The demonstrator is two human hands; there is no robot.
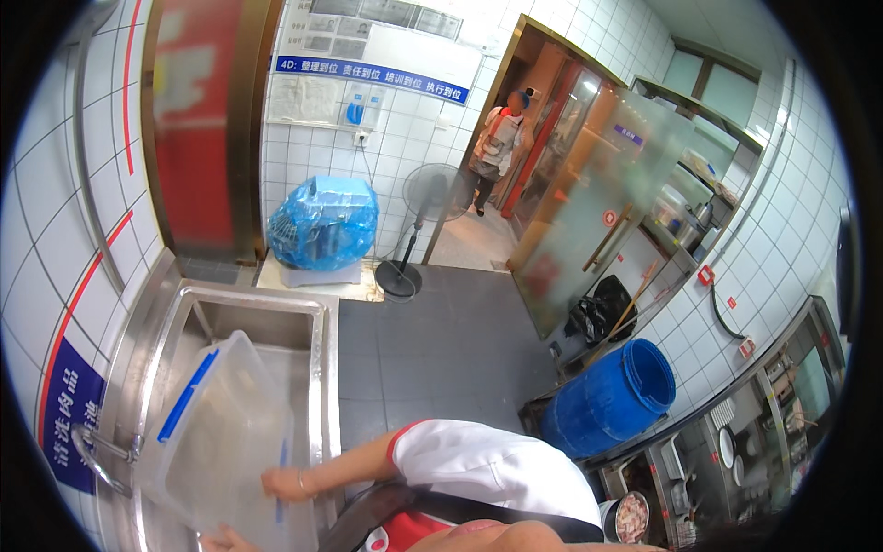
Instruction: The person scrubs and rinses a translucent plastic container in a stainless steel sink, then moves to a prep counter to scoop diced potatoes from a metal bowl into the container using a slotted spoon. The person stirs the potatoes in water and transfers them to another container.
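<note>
A large translucent plastic tub [227, 441] with blue side latches stands tilted in a stainless steel sink [328, 345]. My right hand [284, 484], with a bracelet at the wrist, is curled at the tub's near side, over a blue latch. At the bottom edge of the picture, the fingers of my left hand [229, 539] lie against the tub; the rest of that hand is cut off, so its grip is unclear. Beyond the tub, a curved metal faucet [103, 459] reaches out by the tiled wall.
A mixer-like machine wrapped in blue plastic [324, 224] stands past the sink, beside a floor fan [410, 259]. Another person [498, 141] is in the doorway by a glass door [586, 207]. A blue barrel [603, 400] and a pot of what looks like raw meat [631, 517] are behind me.
</note>
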